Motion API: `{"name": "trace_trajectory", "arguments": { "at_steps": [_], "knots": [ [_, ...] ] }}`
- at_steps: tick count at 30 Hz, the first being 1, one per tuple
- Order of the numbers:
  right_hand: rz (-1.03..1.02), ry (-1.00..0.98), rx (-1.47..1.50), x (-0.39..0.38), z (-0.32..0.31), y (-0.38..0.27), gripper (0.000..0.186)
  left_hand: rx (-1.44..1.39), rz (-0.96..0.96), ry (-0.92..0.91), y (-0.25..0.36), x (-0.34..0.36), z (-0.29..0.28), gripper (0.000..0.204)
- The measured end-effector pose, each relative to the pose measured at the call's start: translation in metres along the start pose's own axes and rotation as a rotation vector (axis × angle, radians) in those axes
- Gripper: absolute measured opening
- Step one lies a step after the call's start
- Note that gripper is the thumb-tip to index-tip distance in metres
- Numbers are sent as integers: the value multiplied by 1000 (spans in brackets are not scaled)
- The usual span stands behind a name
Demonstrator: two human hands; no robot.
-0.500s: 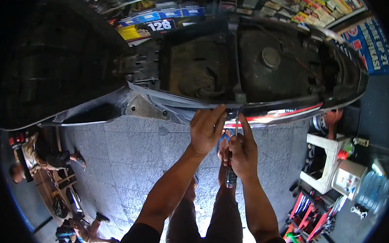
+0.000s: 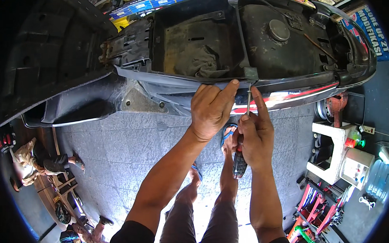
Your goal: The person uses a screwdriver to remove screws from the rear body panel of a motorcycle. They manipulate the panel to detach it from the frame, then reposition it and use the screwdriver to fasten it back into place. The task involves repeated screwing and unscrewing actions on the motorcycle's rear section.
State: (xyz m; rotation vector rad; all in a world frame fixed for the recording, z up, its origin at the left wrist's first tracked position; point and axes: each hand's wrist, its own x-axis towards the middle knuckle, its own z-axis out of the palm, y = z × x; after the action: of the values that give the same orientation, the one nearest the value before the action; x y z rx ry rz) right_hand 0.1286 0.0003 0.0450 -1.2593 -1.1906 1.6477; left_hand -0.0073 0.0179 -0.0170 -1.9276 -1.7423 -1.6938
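Both hands (image 2: 233, 120) with screwdriver (image 2: 244, 128) at scooter body's edge (image 2: 287, 82).

I see a grey tiled floor (image 2: 118, 154) below me. At my right a white stool (image 2: 332, 153) stands near a clear water jug (image 2: 378, 179), with red tools (image 2: 322, 209) and a green coiled hose (image 2: 304, 236) closer to the lower edge. At my left two people (image 2: 37, 159) sit low beside a wooden bench (image 2: 62, 188). Blue boxes (image 2: 145, 3) line a shelf above.
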Motion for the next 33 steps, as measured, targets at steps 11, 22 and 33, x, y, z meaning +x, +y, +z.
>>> {"name": "trace_trajectory", "arguments": {
  "at_steps": [11,22,33],
  "knots": [
    [-47,11,-39,5,1,-1,57,-170,-262,25,12,5,8,23],
    [17,131,-130,6,9,-18,53,-200,-259,67,11,3,7,18],
    [179,62,169,15,-9,-12,22,-1078,-1320,-358,41,24,-5,33]
  ]
}}
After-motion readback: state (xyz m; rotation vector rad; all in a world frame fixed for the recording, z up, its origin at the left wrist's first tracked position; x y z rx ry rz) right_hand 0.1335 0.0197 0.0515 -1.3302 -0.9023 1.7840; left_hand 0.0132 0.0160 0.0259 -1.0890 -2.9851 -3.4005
